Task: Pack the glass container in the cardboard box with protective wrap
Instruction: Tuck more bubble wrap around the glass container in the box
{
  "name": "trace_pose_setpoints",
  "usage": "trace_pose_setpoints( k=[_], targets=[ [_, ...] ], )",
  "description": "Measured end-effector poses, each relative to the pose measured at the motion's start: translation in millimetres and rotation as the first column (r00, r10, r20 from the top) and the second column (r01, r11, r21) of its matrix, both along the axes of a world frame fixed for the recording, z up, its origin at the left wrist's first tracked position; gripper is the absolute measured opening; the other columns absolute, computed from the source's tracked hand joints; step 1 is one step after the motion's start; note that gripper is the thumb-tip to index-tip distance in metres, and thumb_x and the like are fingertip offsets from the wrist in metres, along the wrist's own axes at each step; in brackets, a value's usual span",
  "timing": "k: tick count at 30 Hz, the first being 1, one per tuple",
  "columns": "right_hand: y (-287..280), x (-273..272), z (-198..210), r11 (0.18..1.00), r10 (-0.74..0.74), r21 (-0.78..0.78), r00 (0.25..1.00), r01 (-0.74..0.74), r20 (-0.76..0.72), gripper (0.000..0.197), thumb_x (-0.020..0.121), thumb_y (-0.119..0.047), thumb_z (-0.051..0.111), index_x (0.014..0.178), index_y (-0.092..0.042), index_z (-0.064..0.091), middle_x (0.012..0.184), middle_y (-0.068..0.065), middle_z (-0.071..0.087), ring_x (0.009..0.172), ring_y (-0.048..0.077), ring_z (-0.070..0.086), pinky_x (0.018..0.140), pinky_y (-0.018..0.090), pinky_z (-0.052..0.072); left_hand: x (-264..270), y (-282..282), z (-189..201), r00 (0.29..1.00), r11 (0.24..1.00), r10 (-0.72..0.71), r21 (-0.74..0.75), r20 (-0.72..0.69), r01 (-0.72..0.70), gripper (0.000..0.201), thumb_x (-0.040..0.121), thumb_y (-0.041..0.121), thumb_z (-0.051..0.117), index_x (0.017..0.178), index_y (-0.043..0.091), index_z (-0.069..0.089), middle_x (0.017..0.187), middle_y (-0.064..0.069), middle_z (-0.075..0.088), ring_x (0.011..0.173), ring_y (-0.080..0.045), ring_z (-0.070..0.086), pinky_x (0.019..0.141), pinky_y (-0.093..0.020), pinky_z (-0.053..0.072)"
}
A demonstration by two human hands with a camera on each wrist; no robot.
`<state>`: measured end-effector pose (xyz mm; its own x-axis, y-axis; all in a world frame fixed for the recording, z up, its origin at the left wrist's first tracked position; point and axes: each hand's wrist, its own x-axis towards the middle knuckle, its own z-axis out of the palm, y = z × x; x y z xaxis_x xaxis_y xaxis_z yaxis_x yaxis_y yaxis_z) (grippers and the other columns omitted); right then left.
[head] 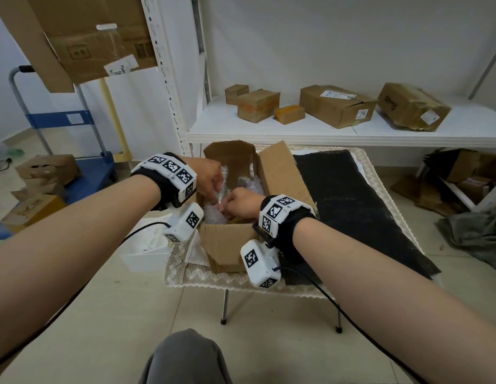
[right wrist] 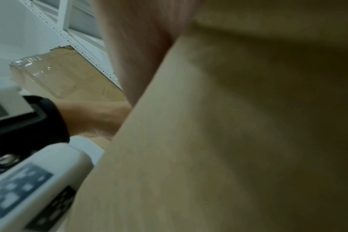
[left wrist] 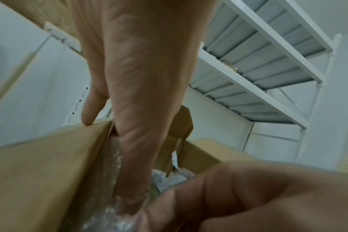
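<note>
An open cardboard box (head: 227,239) stands on a low table with its flaps up. Bubble wrap (head: 212,214) fills it. In the left wrist view a bit of clear glass rim (left wrist: 155,189) shows among the wrap (left wrist: 113,163); the rest of the glass container is hidden. My left hand (head: 215,196) reaches down into the box, its straight fingers (left wrist: 133,172) pressing the wrap against the left wall and the little finger resting on the box edge. My right hand (head: 227,207) is inside the box with fingers curled on the wrap (left wrist: 238,196). The right wrist view is mostly blocked by a cardboard wall (right wrist: 228,125).
A black mat (head: 352,206) lies on the table right of the box. A white shelf (head: 324,131) behind carries several cardboard boxes. A white tray (head: 144,253) sits at the table's left, a blue trolley (head: 83,176) and boxes beyond. My knee (head: 183,358) is below.
</note>
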<state>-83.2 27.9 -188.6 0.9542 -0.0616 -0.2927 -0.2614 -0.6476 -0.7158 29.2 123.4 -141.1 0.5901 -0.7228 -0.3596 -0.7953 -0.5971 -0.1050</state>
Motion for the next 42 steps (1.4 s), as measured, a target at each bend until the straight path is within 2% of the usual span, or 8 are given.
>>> trace_pose_setpoints(
  k=[3,8,14,19,24,31,38,42],
  targets=[
    [-0.3,-2.9,2.4,0.997,0.011,-0.071,1.000,-0.011,-0.001,0.033,0.097,-0.012,0.046,0.118,0.008,0.064,0.103,0.018,0.066,0.088,0.027,0.057,0.071,0.032,0.044,-0.4,-1.6,2.1,1.000,0.999,0.014,0.036,-0.023,-0.013,0.039,0.079,0.047,0.075,0.099,0.014,0.075,0.111,-0.012,0.063,0.100,-0.025,0.059,0.072,-0.028,0.045],
    [-2.0,0.3,4.9,0.942,0.014,-0.335,1.000,-0.019,-0.017,0.036,0.099,-0.013,0.041,0.131,-0.004,0.056,0.150,0.018,0.036,0.147,0.030,0.019,0.120,0.041,0.015,-1.7,-4.3,2.4,1.000,0.997,0.021,0.072,-0.021,-0.020,0.050,0.075,0.051,0.075,0.098,0.006,0.074,0.104,-0.018,0.059,0.083,-0.022,0.047,0.058,-0.024,0.037],
    [5.7,10.4,-1.8,0.956,-0.004,-0.293,1.000,-0.004,-0.025,0.027,0.090,-0.013,0.052,0.116,-0.019,0.045,0.100,0.004,0.052,0.088,0.019,0.050,0.092,0.036,0.042,-5.0,5.3,1.1,0.999,0.999,0.000,0.040,0.044,-0.002,0.048,0.076,0.043,0.078,0.116,0.022,0.061,0.124,-0.002,0.048,0.108,-0.022,0.054,0.089,-0.037,0.051],
    [12.5,17.9,-5.7,0.919,-0.037,-0.393,0.999,0.019,-0.038,0.068,0.089,-0.018,0.062,0.146,-0.009,0.027,0.151,0.011,0.027,0.141,0.030,0.031,0.114,0.043,0.031,-10.7,2.1,-1.4,0.996,0.994,-0.002,0.106,0.089,-0.008,0.069,0.075,0.042,0.079,0.133,0.028,0.042,0.127,-0.002,0.047,0.114,-0.024,0.051,0.098,-0.042,0.048],
    [3.1,18.4,-9.2,0.912,-0.094,-0.404,0.994,0.065,-0.052,0.080,0.085,-0.029,0.069,0.148,-0.009,0.024,0.160,0.009,0.008,0.145,0.030,0.026,0.115,0.044,0.032,-12.0,3.2,3.3,0.998,0.990,0.004,0.139,0.060,-0.012,0.069,0.071,0.060,0.074,0.131,0.032,0.056,0.129,0.001,0.048,0.121,-0.022,0.049,0.101,-0.039,0.045],
    [6.9,17.8,-7.7,0.907,-0.111,-0.411,0.994,0.090,-0.027,0.086,0.083,-0.051,0.063,0.146,-0.006,0.026,0.156,0.014,0.016,0.144,0.028,0.027,0.119,0.048,0.019,-6.2,9.6,4.6,0.995,0.952,0.090,0.296,-0.038,-0.075,0.126,0.025,0.079,0.073,0.140,0.037,0.042,0.140,0.009,0.036,0.133,-0.022,0.036,0.111,-0.048,0.037],
    [-0.7,14.6,-4.2,0.910,-0.151,-0.390,0.989,0.138,-0.002,0.089,0.092,-0.040,0.059,0.152,0.002,0.009,0.159,0.016,0.008,0.148,0.028,0.013,0.119,0.039,0.025,-12.9,-9.2,-7.2,0.986,0.905,-0.041,0.424,0.162,-0.032,0.123,0.032,0.083,0.065,0.139,0.025,0.049,0.135,-0.002,0.045,0.125,-0.028,0.048,0.101,-0.048,0.047],
    [-0.5,16.3,-5.1,0.925,-0.174,-0.346,0.984,0.155,-0.024,0.093,0.090,-0.036,0.064,0.153,-0.001,0.005,0.160,0.014,0.003,0.145,0.031,0.025,0.115,0.037,0.031,-15.9,-7.1,-9.6,0.958,0.895,-0.083,0.443,0.274,-0.050,0.081,0.066,0.070,0.067,0.136,0.031,0.055,0.147,0.001,0.037,0.133,-0.028,0.039,0.107,-0.049,0.039]
  ],
)
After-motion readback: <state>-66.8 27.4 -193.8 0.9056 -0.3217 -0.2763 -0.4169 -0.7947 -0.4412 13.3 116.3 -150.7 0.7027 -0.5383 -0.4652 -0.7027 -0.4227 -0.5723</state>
